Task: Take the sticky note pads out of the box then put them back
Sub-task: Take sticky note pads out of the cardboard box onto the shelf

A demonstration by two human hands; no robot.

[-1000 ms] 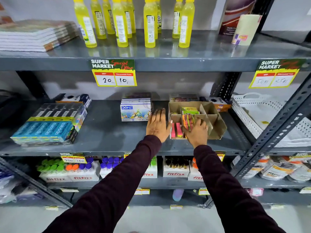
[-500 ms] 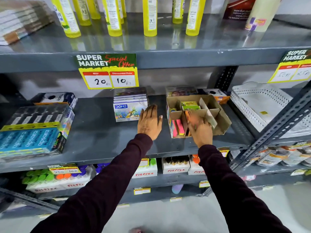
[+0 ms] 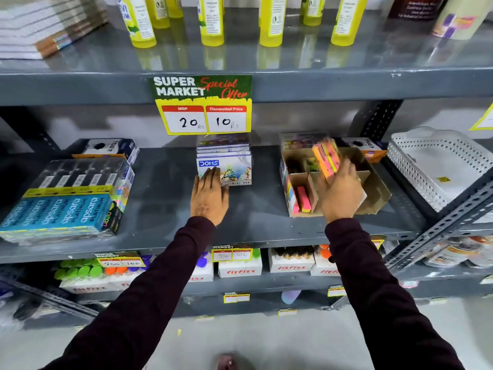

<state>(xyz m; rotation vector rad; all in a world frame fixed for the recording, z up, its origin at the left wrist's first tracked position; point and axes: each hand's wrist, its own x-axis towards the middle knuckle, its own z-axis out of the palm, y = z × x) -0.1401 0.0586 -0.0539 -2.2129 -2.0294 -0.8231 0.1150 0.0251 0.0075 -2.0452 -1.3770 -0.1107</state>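
A brown cardboard box (image 3: 374,198) with dividers stands on the middle shelf at the right. My right hand (image 3: 340,190) holds a stack of neon sticky note pads (image 3: 326,156), orange, pink and yellow, lifted above the box. More pads (image 3: 302,199), pink and yellow, stay upright in the box's front left compartment. A green pad (image 3: 312,164) shows in a back compartment. My left hand (image 3: 210,194) lies flat on the shelf, fingers apart, to the left of the box with its fingertips at a DOMS packet, holding nothing.
The DOMS packets (image 3: 225,166) are stacked just beyond my left hand. Apsara pencil packs (image 3: 66,204) fill the shelf's left part. A white perforated basket (image 3: 437,166) sits right of the box. A price sign (image 3: 204,105) hangs from the upper shelf with yellow bottles (image 3: 212,21).
My right hand has lifted the stack of sticky note pads up out of the box's middle compartment. My left hand has slid left, away from the box. The camera has moved closer.
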